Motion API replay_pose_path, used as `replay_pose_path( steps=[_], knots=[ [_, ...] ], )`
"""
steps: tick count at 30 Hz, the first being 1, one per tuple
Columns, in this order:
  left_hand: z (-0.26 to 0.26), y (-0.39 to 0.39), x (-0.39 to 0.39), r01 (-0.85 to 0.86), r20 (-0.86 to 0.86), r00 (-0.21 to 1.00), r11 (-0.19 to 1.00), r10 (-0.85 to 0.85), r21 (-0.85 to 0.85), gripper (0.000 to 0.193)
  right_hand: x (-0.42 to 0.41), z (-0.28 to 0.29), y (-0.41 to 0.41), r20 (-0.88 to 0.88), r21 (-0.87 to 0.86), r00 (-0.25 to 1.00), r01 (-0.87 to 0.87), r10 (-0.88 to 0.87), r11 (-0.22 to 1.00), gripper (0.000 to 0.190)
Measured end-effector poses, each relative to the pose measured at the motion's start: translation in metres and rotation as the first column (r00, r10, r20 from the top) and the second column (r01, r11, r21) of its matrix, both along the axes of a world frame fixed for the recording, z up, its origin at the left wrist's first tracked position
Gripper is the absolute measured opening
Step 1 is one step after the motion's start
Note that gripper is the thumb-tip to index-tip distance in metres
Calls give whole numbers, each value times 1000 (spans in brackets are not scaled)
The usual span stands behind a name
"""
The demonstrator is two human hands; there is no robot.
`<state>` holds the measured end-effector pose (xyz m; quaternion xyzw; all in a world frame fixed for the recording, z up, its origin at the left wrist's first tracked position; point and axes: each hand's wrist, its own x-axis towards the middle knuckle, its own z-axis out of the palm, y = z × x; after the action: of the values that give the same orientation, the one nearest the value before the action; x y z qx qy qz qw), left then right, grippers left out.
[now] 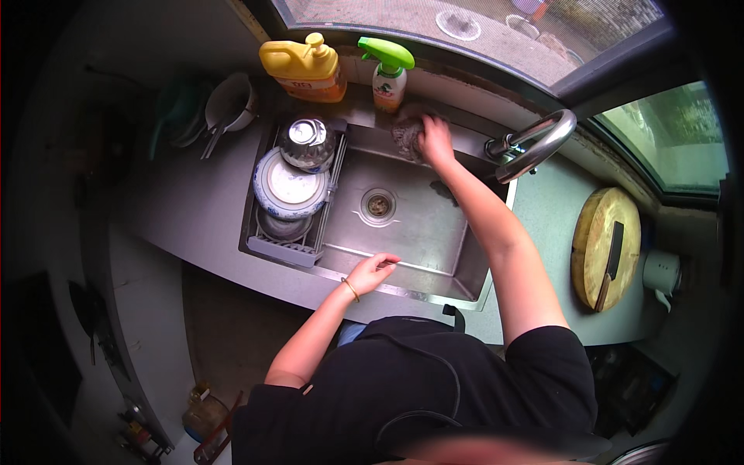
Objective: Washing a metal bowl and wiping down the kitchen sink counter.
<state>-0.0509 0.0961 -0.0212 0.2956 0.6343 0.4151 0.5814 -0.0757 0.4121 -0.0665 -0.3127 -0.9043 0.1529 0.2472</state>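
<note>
At the back rim of the stainless steel sink (412, 232), my right hand (436, 139) grips a crumpled grey-brown cloth (408, 136), just in front of a spray bottle (389, 78) with a green head. Over the sink's near edge hovers my left hand (372, 274), its fingers apart and nothing in them; a bangle circles the wrist. Upturned on the dish rack (285, 251) at the sink's left are a shiny bowl (308, 142), a blue-and-white plate (290, 183) and another dish (283, 225). The drain (379, 206) lies between my hands.
A chrome faucet (540, 145) arches over the back right corner. A yellow jug (305, 70) with a pump stands behind the rack. On the right counter are a round wooden chopping board (593, 250), a black-bladed knife (614, 253) and a pale cup (661, 272). A white pot (231, 103) stands left.
</note>
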Motion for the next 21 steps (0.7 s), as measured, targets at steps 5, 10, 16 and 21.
replay_pose_path(
  steps=[5,10,16,21],
  knots=[
    [7,11,3,31,48,998,999,-30,-8,26,-42,-7,4,-93,-91,992,-94,85,991,31],
    [1,-2,0,-12,29,1000,1000,12,-23,26,-73,-10,-4,-111,-114,990,-94,81,989,32],
    [7,2,-3,-48,-15,999,999,47,-26,25,-95,-11,-13,-24,-119,999,-27,25,993,29],
    [18,2,-6,-23,-22,1000,998,22,-65,25,-77,-19,-10,44,137,999,0,-6,991,36]
  ],
)
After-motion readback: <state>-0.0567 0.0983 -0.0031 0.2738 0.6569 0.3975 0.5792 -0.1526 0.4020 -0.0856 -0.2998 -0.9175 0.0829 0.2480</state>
